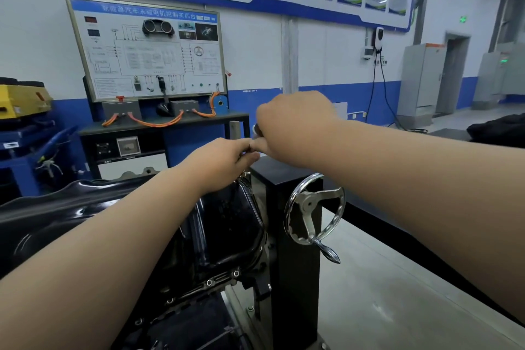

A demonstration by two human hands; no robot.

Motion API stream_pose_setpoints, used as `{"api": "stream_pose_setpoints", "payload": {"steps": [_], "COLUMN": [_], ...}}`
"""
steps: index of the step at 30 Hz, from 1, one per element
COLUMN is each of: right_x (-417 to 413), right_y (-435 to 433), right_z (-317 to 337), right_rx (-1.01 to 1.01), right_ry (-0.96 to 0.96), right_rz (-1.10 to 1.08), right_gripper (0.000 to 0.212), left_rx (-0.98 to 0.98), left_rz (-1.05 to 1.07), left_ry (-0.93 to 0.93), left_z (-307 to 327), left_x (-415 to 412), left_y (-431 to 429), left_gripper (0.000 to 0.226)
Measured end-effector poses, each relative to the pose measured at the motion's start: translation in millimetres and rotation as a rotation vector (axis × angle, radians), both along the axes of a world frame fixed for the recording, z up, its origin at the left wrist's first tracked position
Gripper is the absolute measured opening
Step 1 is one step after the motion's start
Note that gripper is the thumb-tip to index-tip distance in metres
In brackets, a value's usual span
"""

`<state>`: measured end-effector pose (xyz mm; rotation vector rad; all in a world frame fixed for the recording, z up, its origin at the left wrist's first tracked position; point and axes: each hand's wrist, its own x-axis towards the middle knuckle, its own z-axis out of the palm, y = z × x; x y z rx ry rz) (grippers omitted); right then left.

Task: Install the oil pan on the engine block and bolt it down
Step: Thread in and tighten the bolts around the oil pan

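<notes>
Black oil pan (227, 221) part-hidden | right hand (292, 125) grips unclear metal piece (256, 130)

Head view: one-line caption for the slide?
Left hand and right hand meet over the far rim of the black oil pan, beside a chrome handwheel.

The oil pan (227, 224) is lying low in the foreground, its flange bolts (208, 282) running along the near edge. Just to its right the stand column (295, 278) is standing upright, with the handwheel (314, 209) sitting on its right face. Above the pan's far end the left hand (218, 160) and right hand (292, 125) are meeting, fingers touching — the right one hanging over the column's top. Behind them a training board (147, 48) is standing on a counter (159, 123) against the wall (255, 45) — a cabinet (420, 79) is standing far right.
</notes>
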<state>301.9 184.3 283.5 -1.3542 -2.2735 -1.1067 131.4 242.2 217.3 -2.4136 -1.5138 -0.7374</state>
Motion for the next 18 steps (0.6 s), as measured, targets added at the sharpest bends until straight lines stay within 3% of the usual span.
{"api": "stream_pose_setpoints", "payload": {"steps": [2,5,9,11,13,15,16,18], "right_x": [2,2,11,17,17,11,9,5], "right_y": [0,-2,-7,-4,0,1,0,-2], "right_z": [-3,-6,7,12,14,11,9,4], "right_rx": [-0.145,-0.306,0.035,0.111,0.108,0.087,0.029,-0.136], "right_ry": [0.129,0.232,-0.271,-0.389,-0.358,-0.265,-0.147,0.106], "right_rz": [-0.052,-0.049,0.149,0.212,0.210,0.222,0.213,0.139], "right_gripper": [0.049,0.053,0.031,0.022,0.029,0.022,0.016,0.032], "left_rx": [0.001,0.049,0.065,0.048,0.038,0.021,0.015,-0.001], "left_rz": [0.009,0.019,0.006,0.025,0.048,0.059,0.056,0.040], "left_ry": [0.048,0.114,0.151,0.141,0.100,0.057,0.042,0.013], "left_z": [-1,-4,-4,-3,-1,1,2,3], "left_x": [2,4,3,5,3,-2,-3,-1], "left_y": [1,0,-2,0,1,1,-1,-4], "left_gripper": [0.010,0.020,0.022,0.027,0.028,0.026,0.025,0.023]}}
